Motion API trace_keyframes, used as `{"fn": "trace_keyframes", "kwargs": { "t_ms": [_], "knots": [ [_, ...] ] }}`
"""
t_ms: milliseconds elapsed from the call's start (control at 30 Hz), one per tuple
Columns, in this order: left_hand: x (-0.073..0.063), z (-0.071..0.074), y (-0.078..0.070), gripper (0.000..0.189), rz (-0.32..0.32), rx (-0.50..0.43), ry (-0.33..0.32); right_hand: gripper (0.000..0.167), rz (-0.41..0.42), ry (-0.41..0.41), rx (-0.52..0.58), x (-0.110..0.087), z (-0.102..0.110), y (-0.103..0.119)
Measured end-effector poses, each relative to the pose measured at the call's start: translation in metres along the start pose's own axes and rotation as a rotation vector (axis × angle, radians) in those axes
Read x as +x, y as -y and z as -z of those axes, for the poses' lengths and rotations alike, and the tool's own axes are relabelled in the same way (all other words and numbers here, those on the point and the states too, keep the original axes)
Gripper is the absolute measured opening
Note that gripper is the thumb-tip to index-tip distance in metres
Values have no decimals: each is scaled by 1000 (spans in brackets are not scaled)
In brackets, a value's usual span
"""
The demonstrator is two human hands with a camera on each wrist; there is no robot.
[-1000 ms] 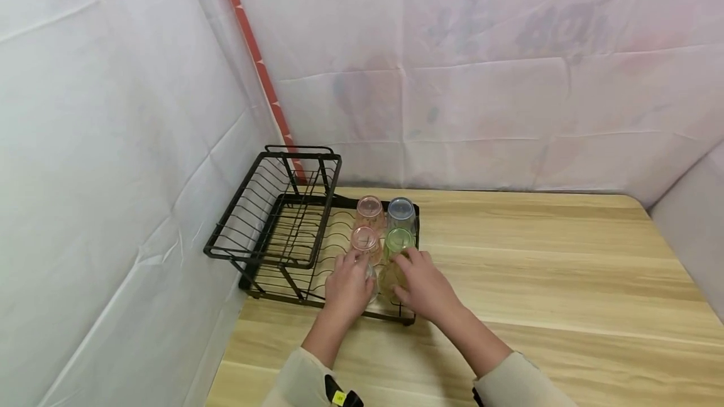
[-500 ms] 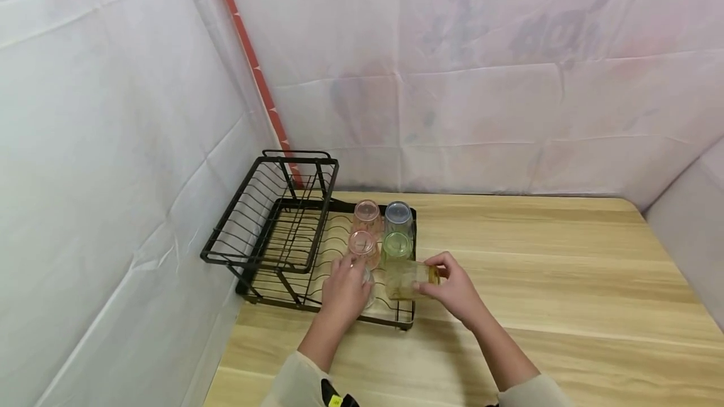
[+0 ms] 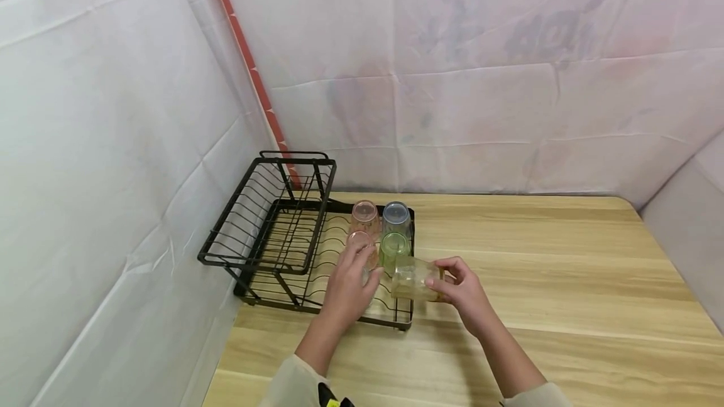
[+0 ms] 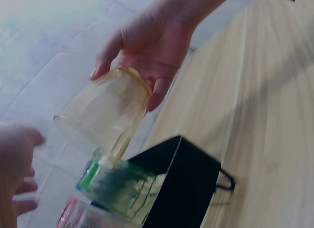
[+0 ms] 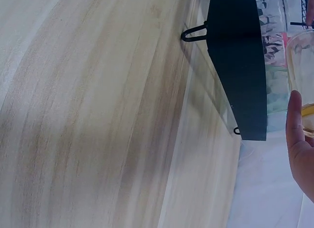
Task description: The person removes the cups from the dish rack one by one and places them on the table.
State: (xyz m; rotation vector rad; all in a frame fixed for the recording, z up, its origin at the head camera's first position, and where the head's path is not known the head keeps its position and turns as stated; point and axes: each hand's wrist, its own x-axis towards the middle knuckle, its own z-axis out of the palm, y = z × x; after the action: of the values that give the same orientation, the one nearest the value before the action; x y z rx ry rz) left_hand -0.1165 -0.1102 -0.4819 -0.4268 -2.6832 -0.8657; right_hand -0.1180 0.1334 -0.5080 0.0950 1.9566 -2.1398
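Observation:
My right hand (image 3: 465,293) holds a yellow glass (image 3: 411,279) on its side, thumb and fingers at the yellow-rimmed end. The glass is above the right end of a black dish rack (image 3: 384,323), close by an upside-down green glass (image 3: 394,250). My left hand (image 3: 346,284) is over the rack with fingers extended, overlapping the front pink glass (image 3: 358,237) and mostly hiding a clear glass. In the left wrist view, the left hand (image 4: 14,162) is apart from the yellow glass (image 4: 100,110). Behind stand another pink glass (image 3: 364,215) and a blue glass (image 3: 397,217), both upside down.
The rack's raised upper basket (image 3: 321,215) stands to the left, beside the white sheeted wall (image 3: 102,206). Wooden tabletop (image 3: 543,269) stretches to the right of the rack. A white sheet (image 3: 469,105) hangs along the back edge.
The right hand has lifted the yellow glass from the rack's front right, tipped it sideways and moved it slightly right. The left hand's fingers have straightened off the clear glass.

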Motion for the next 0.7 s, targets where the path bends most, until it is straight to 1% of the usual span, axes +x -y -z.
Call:
{"fn": "trace_keyframes", "kwargs": {
  "t_ms": [33, 100, 200, 267, 433, 567, 700],
  "knots": [
    [1, 0, -3, 50, -15, -56, 17, 46, 3, 1, 4, 0, 1, 1],
    [1, -2, -7, 58, -15, -166, 81, 45, 6, 2, 14, -1, 1, 2],
    [2, -5, -12, 67, 27, -298, 176, 43, 15, 8, 23, -3, 2, 5],
    [1, -8, -14, 68, 58, -382, 215, 42, 27, 18, 21, -5, 2, 7],
    [2, -13, -16, 63, 122, -576, 260, 41, 54, 35, 20, -8, 3, 11],
    [3, -15, -17, 59, 164, -689, 289, 42, 61, 36, 29, -10, 4, 13],
    [4, -17, -18, 57, 181, -703, 293, 42, 65, 45, 38, -11, 6, 12]
  ]
}}
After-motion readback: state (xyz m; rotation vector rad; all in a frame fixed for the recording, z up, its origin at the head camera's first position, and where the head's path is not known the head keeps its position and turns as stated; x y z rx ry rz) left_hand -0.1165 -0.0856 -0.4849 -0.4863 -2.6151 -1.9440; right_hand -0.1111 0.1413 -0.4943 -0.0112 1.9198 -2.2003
